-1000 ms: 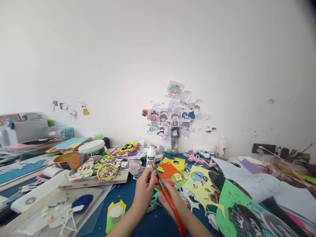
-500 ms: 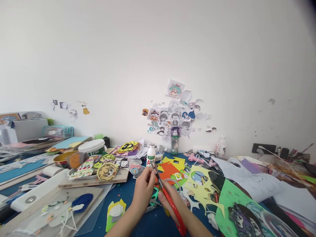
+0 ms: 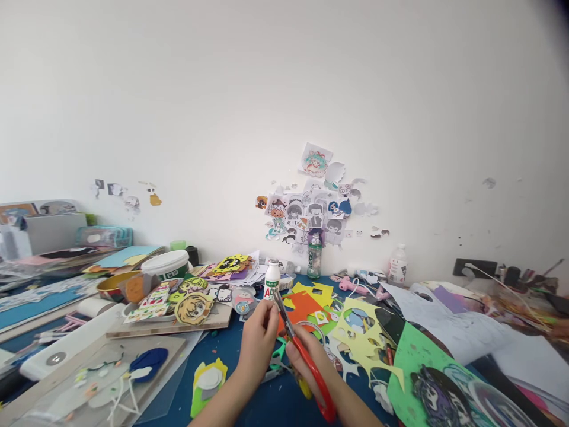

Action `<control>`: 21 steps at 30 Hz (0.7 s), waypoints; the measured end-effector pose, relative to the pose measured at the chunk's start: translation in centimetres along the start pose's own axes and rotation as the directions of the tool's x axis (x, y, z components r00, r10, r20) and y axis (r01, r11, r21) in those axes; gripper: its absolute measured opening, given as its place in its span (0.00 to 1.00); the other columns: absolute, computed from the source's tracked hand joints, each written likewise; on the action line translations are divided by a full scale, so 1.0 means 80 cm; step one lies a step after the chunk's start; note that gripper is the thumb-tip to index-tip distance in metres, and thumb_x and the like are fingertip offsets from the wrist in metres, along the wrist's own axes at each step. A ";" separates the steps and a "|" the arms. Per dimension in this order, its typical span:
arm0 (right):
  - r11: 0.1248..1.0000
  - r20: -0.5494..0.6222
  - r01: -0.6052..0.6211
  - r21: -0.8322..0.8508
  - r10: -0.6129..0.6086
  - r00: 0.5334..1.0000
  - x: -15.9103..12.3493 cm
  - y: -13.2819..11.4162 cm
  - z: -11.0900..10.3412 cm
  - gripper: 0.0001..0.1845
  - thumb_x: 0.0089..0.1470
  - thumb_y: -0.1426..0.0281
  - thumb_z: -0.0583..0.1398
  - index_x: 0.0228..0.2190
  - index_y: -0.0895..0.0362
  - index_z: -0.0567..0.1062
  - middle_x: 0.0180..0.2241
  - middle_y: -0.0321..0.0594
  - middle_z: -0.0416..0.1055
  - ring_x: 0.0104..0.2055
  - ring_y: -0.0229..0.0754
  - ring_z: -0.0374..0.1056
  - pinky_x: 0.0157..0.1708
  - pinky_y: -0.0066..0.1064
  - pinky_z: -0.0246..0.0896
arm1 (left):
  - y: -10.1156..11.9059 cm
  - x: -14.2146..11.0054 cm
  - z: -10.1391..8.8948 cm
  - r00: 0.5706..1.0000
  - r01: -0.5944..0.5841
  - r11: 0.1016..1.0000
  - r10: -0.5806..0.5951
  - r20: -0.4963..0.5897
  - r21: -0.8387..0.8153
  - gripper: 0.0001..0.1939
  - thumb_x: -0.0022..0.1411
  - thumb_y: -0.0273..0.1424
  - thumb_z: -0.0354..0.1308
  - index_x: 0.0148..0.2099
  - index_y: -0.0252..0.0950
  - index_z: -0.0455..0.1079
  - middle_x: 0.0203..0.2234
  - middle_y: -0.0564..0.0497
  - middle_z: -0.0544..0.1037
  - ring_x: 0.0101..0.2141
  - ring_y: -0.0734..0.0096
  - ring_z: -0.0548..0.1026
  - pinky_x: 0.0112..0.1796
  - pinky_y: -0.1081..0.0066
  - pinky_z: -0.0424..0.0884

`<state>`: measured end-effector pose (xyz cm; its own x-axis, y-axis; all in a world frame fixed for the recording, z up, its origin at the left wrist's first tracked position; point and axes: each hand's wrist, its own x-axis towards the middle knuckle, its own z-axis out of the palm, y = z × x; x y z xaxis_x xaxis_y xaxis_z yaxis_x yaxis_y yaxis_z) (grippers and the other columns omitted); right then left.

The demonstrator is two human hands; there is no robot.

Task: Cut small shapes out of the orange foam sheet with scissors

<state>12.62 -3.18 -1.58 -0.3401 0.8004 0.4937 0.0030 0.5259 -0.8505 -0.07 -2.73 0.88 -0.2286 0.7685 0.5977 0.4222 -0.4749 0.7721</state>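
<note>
My right hand [image 3: 311,356] grips a pair of scissors [image 3: 320,385] with red handles. Their blades point up and away from me, with the tips beside the fingers of my left hand [image 3: 261,335]. Those fingers are pinched together, and whatever they hold is too small or hidden to make out. Just beyond the fingertips stands a white bottle [image 3: 272,277] with a green and red label. Orange paper [image 3: 303,307] and yellow paper with cut-out holes [image 3: 362,332] lie to the right of the hands. A small yellow-green cut-out piece [image 3: 208,385] lies left of my left wrist.
On the left, a wooden board [image 3: 173,328] bears character cut-outs, near a white tub [image 3: 165,264]. Green foam sheet [image 3: 420,356] and white papers [image 3: 457,326] cover the right side. Against the wall stand a green bottle [image 3: 315,261] and a clear pink-labelled bottle [image 3: 398,265].
Both hands stay nearly in place. The scissors have shifted slightly in my right hand, and the lower handle loop shows a little differently under the hand.
</note>
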 end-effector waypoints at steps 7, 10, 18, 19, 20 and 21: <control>0.998 -0.020 0.052 -0.025 -0.053 0.998 0.000 0.005 0.003 0.26 0.48 0.48 0.56 0.41 0.55 0.73 0.20 0.34 0.60 0.21 0.37 0.56 0.22 0.28 0.57 | 0.003 0.001 -0.002 1.000 -0.005 1.000 0.005 -0.025 0.026 0.14 0.60 0.41 0.44 0.28 0.39 0.60 0.19 0.58 0.64 0.21 0.74 0.62 0.25 0.74 0.59; 0.999 0.010 0.044 -0.026 -0.043 0.999 0.000 0.003 0.002 0.27 0.50 0.49 0.55 0.44 0.55 0.72 0.21 0.34 0.61 0.21 0.37 0.56 0.21 0.28 0.55 | 0.002 0.001 0.000 1.000 0.002 1.000 -0.002 -0.009 0.031 0.14 0.60 0.41 0.44 0.28 0.39 0.59 0.18 0.58 0.63 0.21 0.74 0.62 0.24 0.74 0.59; 0.998 0.001 0.045 -0.036 -0.045 0.999 0.000 0.000 0.001 0.28 0.50 0.49 0.55 0.46 0.54 0.71 0.22 0.37 0.65 0.27 0.43 0.63 0.32 0.33 0.61 | 0.001 0.000 0.000 1.000 0.012 0.999 -0.012 -0.001 0.052 0.14 0.60 0.41 0.43 0.28 0.39 0.59 0.18 0.58 0.62 0.20 0.74 0.62 0.24 0.75 0.58; 0.999 0.001 0.040 -0.034 -0.040 0.999 -0.001 0.000 0.001 0.28 0.50 0.49 0.55 0.46 0.53 0.71 0.23 0.37 0.66 0.28 0.43 0.64 0.33 0.34 0.62 | 0.001 0.000 -0.001 1.000 0.012 0.998 -0.012 -0.002 0.055 0.14 0.60 0.41 0.43 0.28 0.39 0.58 0.18 0.58 0.62 0.21 0.74 0.61 0.24 0.75 0.58; 0.999 0.005 0.035 -0.034 -0.035 0.999 -0.001 0.001 0.001 0.28 0.50 0.49 0.55 0.46 0.53 0.71 0.24 0.38 0.67 0.28 0.44 0.64 0.34 0.34 0.62 | 0.001 0.000 -0.001 1.000 0.012 0.998 -0.012 -0.001 0.059 0.14 0.60 0.41 0.43 0.27 0.39 0.58 0.18 0.58 0.62 0.20 0.74 0.61 0.24 0.75 0.57; 0.999 0.011 0.031 -0.037 -0.031 0.999 -0.001 0.001 0.001 0.28 0.50 0.49 0.55 0.47 0.53 0.71 0.24 0.38 0.67 0.29 0.44 0.65 0.34 0.34 0.62 | 0.001 0.000 -0.001 1.000 0.013 0.998 -0.013 0.002 0.061 0.14 0.60 0.41 0.44 0.27 0.39 0.58 0.18 0.58 0.62 0.20 0.74 0.61 0.24 0.74 0.57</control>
<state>12.56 -3.23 -1.72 -0.3501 0.7808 0.5175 0.0269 0.5606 -0.8276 -0.08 -2.85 0.96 -0.2320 0.7755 0.5872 0.4722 -0.4380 0.7650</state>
